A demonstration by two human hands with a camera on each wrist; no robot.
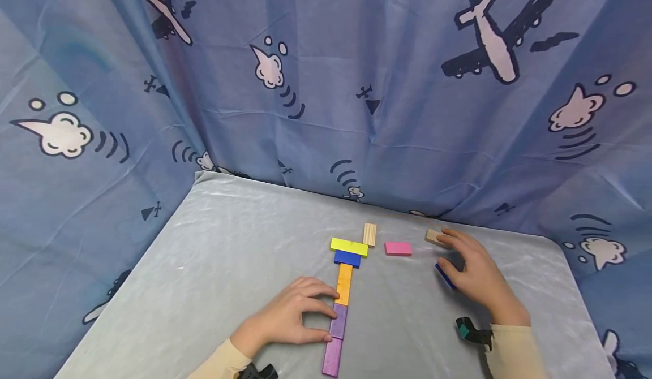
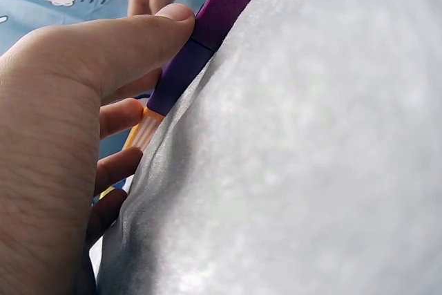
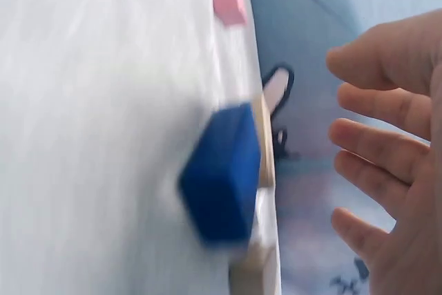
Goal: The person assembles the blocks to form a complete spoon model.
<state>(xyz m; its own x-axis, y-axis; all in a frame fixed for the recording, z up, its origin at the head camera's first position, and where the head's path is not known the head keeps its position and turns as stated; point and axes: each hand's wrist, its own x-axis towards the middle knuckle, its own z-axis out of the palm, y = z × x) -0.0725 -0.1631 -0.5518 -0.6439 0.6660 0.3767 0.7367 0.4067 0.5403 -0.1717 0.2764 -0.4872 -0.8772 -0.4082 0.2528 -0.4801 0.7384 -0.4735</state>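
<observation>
A row of wooden blocks runs up the table: a pinkish-purple block (image 1: 333, 358), a darker purple block (image 1: 338, 321) and an orange block (image 1: 344, 284). Across its far end lie a blue block (image 1: 347, 259) and a yellow block (image 1: 348, 247). Along the row's left side rests my left hand (image 1: 295, 314), fingers spread, with thumb and fingertips right at the purple and orange blocks. My right hand (image 1: 479, 271) hovers with parted fingers over a loose dark blue block (image 3: 217, 181), partly hidden in the head view. Its fingertips overlap a plain wood block (image 1: 434, 236) there.
A pink block (image 1: 398, 249) lies right of the row, and a striped plain wood block (image 1: 369, 235) stands out behind the yellow one. The grey cloth-covered table (image 1: 219, 237) ends at a blue printed curtain (image 1: 326, 113) behind and at the sides.
</observation>
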